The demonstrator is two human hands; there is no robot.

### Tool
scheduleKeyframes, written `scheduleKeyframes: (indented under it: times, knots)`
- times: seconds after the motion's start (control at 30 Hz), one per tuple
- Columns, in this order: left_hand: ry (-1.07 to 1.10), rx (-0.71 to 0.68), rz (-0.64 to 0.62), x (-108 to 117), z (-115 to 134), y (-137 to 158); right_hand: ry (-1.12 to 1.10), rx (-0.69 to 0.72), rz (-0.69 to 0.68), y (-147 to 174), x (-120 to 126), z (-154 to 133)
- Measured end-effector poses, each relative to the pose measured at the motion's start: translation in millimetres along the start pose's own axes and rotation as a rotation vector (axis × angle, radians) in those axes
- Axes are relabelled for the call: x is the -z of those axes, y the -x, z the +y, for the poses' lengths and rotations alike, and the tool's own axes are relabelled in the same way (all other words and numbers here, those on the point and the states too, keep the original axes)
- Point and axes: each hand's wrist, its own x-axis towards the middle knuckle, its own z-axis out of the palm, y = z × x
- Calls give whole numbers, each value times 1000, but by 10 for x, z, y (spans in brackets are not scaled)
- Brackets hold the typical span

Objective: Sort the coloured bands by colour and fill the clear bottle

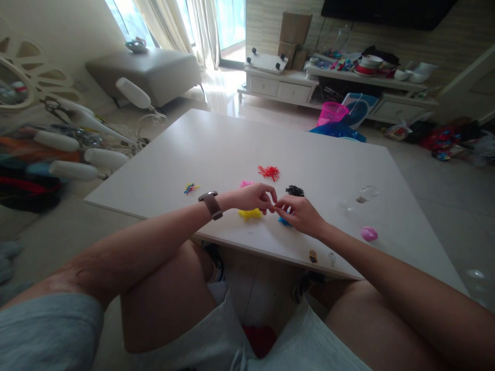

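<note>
Grey sleeve (50,330) and pale shorts (204,340) are closest to the camera, bare knees up against the near side of a white table (232,139). Both forearms reach over that near edge. Left hand (263,197) (watch (211,204) on that wrist) and right hand (299,214) come together tip to tip, thumbs and fingers bunched in a pinch. Can't tell if there's some tiny bit clamped in there, it's just too small to make out.

Right around the hands are little heaps of small colored pieces: a yellow pile (250,215) just under the left hand, a blue pile (285,219) partly covered by the right one, a pink pile (246,183) peeking out behind the left wrist, and a black pile (295,190) right behind the right hand. Red pile (269,172) sits farther back, with a broad stretch of white tabletop running from it to the far edge. Plenty of elbow room that way, and leftward too, out to a mixed-color pile (191,188).

Right side's tighter: a clear bottle (367,194) lies near the right edge, a pink lump (369,234) sits beside the right forearm, and a yellow figure (313,256) is practically on the near edge.
</note>
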Motion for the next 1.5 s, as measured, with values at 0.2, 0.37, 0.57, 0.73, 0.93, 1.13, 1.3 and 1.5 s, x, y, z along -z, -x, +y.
scheduleKeyframes:
  times: [0.2, 0.37, 0.57, 0.73, 0.93, 1.13, 1.3, 1.5]
  knots:
    - [3, -2, 6, 63, -97, -21, 0, -21, 70, -14, 41, 60]
    - [-24, -10, 32, 70, -127, -33, -11, -57, 99, -24, 53, 108]
    - [-20, -44, 68, 57, -110, -52, -44, -52, 93, -10, 47, 89]
    - [-40, -25, 69, 86, -66, -52, -102, -99, 125, -12, 60, 68]
    - [-43, -58, 45, 195, 12, -67, -177, -166, 184, -66, 114, 59]
    - [-45, -75, 82, 327, 109, -56, -322, -241, 270, -100, 178, 108]
    - [-64, -76, 11, 200, 59, -126, -311, -227, 118, -57, 141, 125]
    - [-424, 19, 46, 478, -168, -18, -161, -237, 136, -18, 272, 239]
